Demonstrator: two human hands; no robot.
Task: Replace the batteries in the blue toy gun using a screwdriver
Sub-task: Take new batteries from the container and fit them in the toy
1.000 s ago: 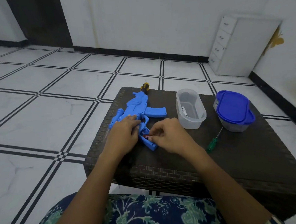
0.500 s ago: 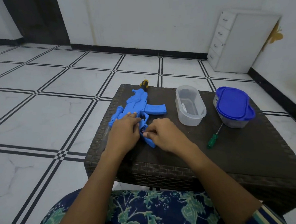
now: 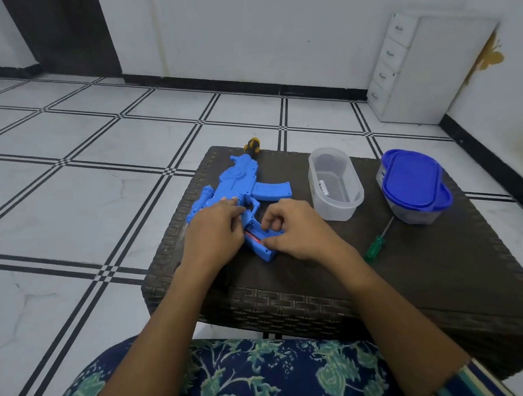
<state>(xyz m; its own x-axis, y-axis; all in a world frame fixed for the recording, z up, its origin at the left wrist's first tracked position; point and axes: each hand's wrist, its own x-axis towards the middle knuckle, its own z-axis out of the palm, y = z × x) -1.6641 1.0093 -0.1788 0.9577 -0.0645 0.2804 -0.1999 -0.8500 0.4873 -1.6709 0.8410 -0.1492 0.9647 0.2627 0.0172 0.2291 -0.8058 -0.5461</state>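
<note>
On the table (image 3: 412,280), flat left hand (image 3: 213,231) presses blue toy gun (image 3: 237,178); right hand (image 3: 299,229) pinches battery (image 3: 252,235).

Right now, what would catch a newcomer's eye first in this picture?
The blue toy gun lies on the dark table. The left hand presses it down and the right hand curls over a red battery in its open compartment. A green screwdriver lies untouched to the right, near a blue-lidded tub.

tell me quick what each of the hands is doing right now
Left hand: open, pressing the blue toy gun.
Right hand: pinching a battery in its grip compartment.
</note>
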